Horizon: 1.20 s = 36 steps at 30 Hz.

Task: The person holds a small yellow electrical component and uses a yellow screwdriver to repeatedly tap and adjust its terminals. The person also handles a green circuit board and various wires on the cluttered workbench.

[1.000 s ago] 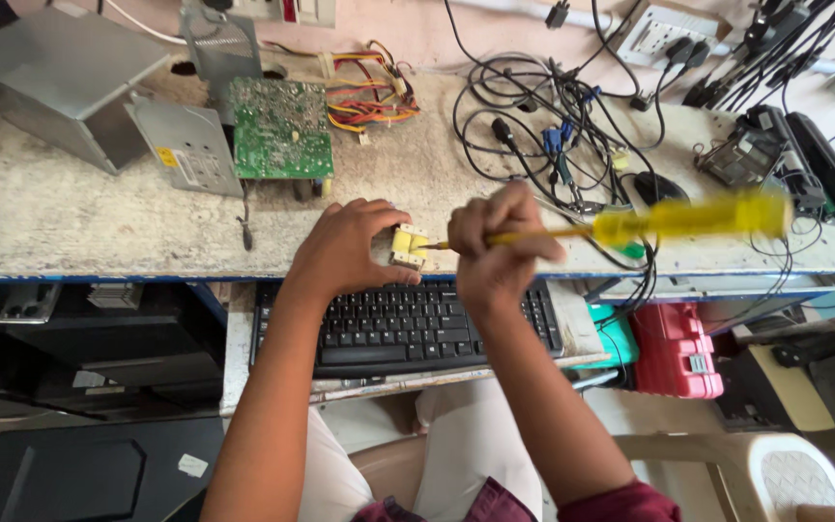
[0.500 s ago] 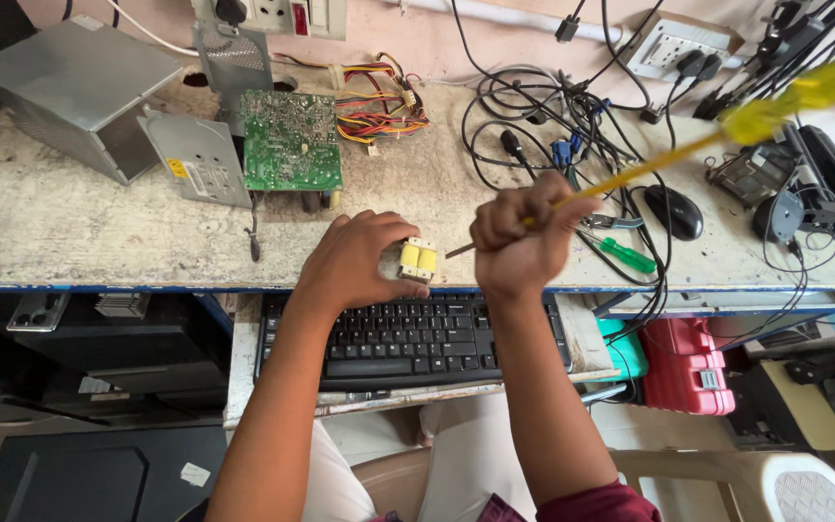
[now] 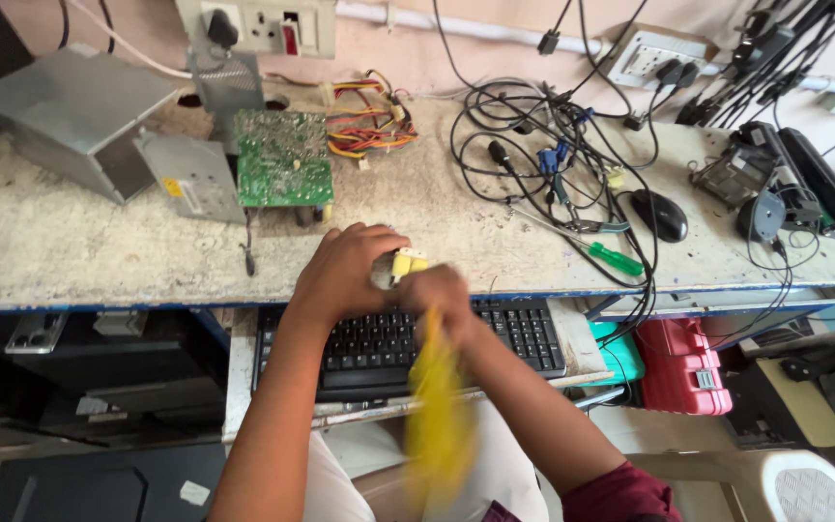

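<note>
Left hand [image 3: 345, 271] clamped on small yellow part [image 3: 406, 263] at worktop [image 3: 99, 251] front edge; right hand [image 3: 437, 295] grips blurred yellow-handled tool [image 3: 435, 416], handle toward 6 o'clock. Yellow label [image 3: 175, 187] on grey metal plate [image 3: 188, 176] at 10 o'clock.

Worn, speckled workbench [image 3: 79, 261] against a pinkish wall [image 3: 417, 48]. Wall sockets [image 3: 258, 27] mounted above. Pull-out keyboard shelf [image 3: 244, 367] below. White plastic chair [image 3: 804, 483] at lower right. Even, soft lighting.

Left of circuit board [image 3: 284, 159]: a metal casing [image 3: 70, 116] blocked the bench [image 3: 89, 251].
Right of circuit board: tangled black cables [image 3: 543, 155] and a green-handled screwdriver [image 3: 615, 258] crowded the surface.
Below circuit board: a bare strip ran to the bench edge (hands occupied its right end).
</note>
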Each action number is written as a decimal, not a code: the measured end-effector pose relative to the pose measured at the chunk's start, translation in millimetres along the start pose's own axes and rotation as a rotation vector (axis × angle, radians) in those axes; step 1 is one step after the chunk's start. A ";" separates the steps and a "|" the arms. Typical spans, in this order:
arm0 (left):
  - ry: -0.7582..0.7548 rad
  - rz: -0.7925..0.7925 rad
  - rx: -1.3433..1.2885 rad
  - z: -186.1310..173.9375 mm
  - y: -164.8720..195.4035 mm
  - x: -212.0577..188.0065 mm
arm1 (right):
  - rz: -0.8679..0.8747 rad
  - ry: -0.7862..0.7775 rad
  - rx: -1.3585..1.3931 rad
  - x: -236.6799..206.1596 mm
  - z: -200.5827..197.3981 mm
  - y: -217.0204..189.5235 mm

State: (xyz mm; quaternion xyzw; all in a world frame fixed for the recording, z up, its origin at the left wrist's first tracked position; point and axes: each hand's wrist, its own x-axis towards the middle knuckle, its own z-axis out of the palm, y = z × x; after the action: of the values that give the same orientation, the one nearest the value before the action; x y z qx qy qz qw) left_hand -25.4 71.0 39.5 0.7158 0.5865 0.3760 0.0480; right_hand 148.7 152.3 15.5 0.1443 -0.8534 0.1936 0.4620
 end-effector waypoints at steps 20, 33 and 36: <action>-0.141 -0.027 -0.019 -10.2 0.0 0.1 | -0.221 -0.302 0.135 41.9 -0.4 -43.9; -0.102 0.014 -0.029 -13.9 6.4 -2.4 | -0.213 -0.343 0.121 33.9 -14.9 -56.1; -0.153 -0.023 -0.039 -15.9 7.5 -2.3 | -0.294 -0.380 0.111 32.7 -9.1 -65.8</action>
State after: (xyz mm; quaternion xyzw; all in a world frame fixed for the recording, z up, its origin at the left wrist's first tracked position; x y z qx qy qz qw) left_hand -29.0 60.7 53.5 0.7347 0.5817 0.3309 0.1111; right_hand 166.0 96.2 60.6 0.3260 -0.8828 0.1403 0.3079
